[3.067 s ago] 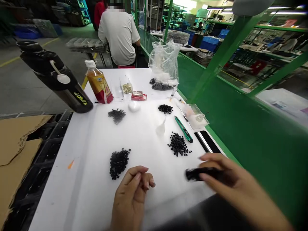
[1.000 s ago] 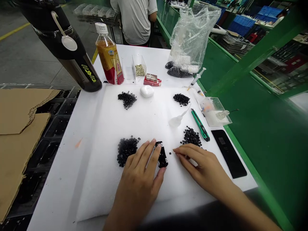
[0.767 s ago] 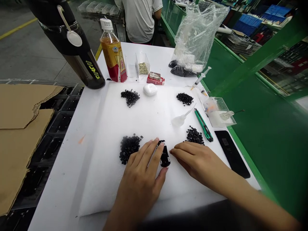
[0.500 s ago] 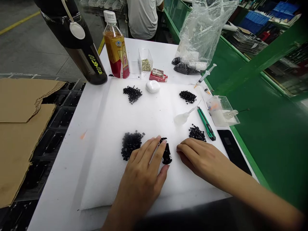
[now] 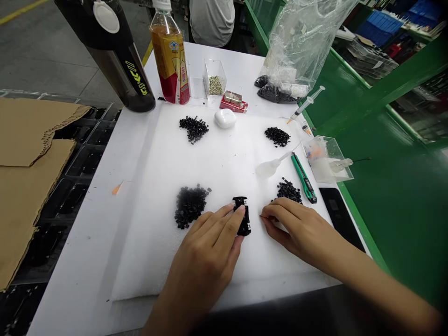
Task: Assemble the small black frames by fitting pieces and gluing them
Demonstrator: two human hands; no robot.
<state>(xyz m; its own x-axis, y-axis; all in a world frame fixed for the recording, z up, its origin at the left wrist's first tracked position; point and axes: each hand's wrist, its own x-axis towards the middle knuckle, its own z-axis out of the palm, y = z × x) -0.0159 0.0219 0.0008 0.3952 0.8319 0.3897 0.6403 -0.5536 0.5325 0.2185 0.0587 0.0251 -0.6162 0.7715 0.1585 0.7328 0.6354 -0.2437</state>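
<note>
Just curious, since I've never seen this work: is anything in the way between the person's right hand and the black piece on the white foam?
Nothing visible is in the way. Only bare white foam pad lies between the right hand and the black piece, whose other side the left hand is touching.

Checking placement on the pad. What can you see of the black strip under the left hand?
The black strip is a narrow, elongated piece lying flat on the white foam pad, its long axis pointing roughly away from the person. It looks like dark plastic, with small pale marks along its edges; finer detail is too small to tell. The left hand's fingertips rest on it, partly covering it. The right hand is beside it, not touching.
</note>
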